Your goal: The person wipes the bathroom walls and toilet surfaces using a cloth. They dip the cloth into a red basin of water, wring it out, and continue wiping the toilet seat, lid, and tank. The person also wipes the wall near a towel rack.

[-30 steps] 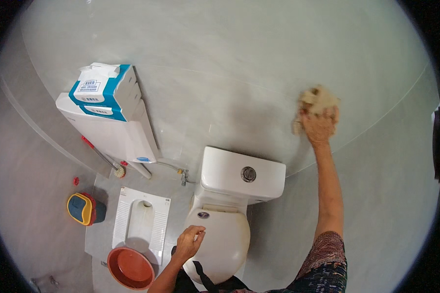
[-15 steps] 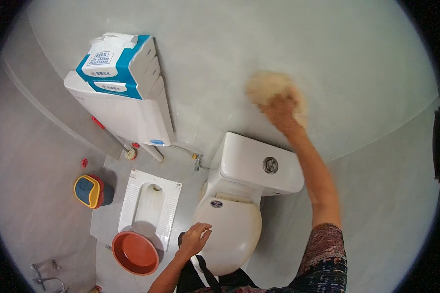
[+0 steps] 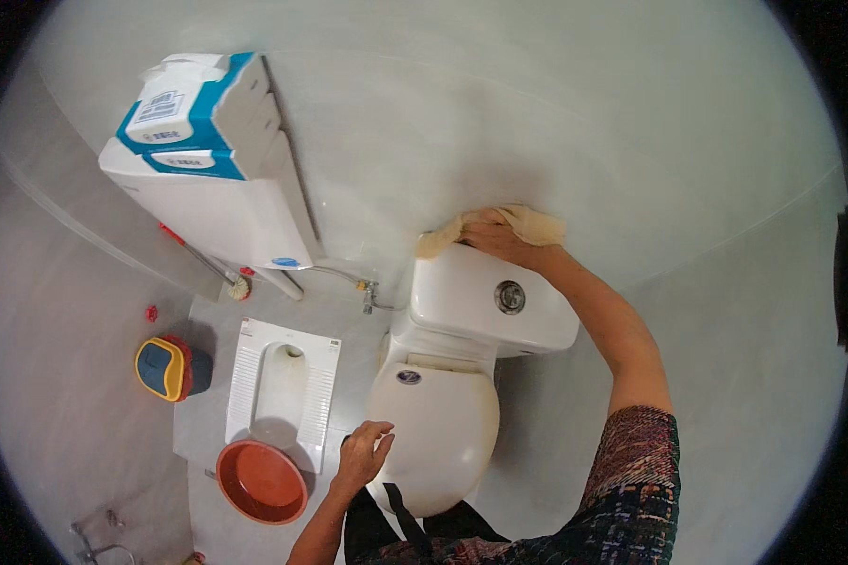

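Note:
A tan cloth (image 3: 539,226) lies bunched along the back edge of the white toilet tank (image 3: 462,294), where the tank meets the grey wall. On it rests my right hand (image 3: 501,239), gripping the cloth, with my arm reaching over the tank's right side. Part of the fingers is hidden in the cloth's folds. A round metal flush button (image 3: 510,298) sits in the tank top, in front of that hand. My left hand (image 3: 362,456) hovers by the left edge of the closed toilet lid (image 3: 443,438). Its fingers are loosely bent, and nothing is in it.
Left of the toilet, a white squat pan (image 3: 275,377) is set in the floor, with an orange-brown basin (image 3: 262,482) over its near end. A yellow-rimmed bin (image 3: 165,369) stands farther left. Tissue packs (image 3: 181,108) top a wall-mounted white cistern (image 3: 226,218); a brush (image 3: 238,287) is below.
My right hand has brought the cloth down and left from the wall to the tank's back edge. My left hand has shifted slightly left and stays without anything in it.

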`<state>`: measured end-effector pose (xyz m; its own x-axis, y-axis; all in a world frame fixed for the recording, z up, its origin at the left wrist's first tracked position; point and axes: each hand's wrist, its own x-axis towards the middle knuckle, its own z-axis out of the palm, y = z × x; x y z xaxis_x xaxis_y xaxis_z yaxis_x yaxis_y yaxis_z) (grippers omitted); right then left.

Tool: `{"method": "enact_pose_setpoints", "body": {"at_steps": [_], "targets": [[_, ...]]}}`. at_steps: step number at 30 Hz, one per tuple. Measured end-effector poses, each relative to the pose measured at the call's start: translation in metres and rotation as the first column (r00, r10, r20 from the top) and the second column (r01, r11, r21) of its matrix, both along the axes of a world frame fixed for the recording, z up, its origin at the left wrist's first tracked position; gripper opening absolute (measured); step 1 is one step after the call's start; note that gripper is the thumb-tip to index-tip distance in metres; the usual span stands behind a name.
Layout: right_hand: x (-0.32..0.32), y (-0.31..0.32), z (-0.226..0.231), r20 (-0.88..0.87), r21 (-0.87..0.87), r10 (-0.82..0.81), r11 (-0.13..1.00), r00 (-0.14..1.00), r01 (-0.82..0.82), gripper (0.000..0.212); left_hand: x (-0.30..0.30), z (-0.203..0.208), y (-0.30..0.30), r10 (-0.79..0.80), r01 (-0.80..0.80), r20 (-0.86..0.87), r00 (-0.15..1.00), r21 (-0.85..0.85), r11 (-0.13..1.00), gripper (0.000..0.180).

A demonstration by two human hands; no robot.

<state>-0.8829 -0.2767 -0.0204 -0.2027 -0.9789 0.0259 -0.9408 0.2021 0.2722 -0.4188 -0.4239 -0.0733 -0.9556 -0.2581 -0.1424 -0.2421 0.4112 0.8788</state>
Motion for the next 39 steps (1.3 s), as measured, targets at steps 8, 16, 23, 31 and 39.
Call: {"method": "enact_pose_setpoints", "body": {"at_steps": [8, 16, 23, 31, 39], "targets": [[0.055, 0.059, 0.044, -0.285, -0.080, 0.169, 0.977, 0.944, -0.199, 0.035, -0.020, 0.007, 0.021, -0.055, 0.055, 0.001, 0.998, -0.013, 0.998, 0.017], [0.102, 0.138, -0.007, 0.353, -0.560, -0.532, 0.539, 0.770, 0.629, 0.041, -0.091, 0.004, 0.009, 0.151, -0.185, -0.213, 0.965, -0.148, 0.972, 0.051], [0.108, 0.117, -0.033, 0.377, -0.569, -0.654, 0.395, 0.655, 0.722, 0.038, -0.205, 0.030, 0.005, 0.266, -0.267, -0.238, 0.934, 0.026, 0.963, 0.075], [0.122, -0.012, 0.010, 0.679, -0.422, -0.227, 0.659, 0.699, 0.623, 0.037, -0.220, 0.009, 0.003, 0.264, -0.215, -0.129, 0.956, 0.307, 0.927, 0.076], [0.187, -0.093, 0.012, 0.721, -0.307, -0.173, 0.788, 0.671, 0.533, 0.035, -0.215, 0.010, -0.009, 0.088, -0.064, -0.047, 0.995, 0.384, 0.921, 0.067]]}}
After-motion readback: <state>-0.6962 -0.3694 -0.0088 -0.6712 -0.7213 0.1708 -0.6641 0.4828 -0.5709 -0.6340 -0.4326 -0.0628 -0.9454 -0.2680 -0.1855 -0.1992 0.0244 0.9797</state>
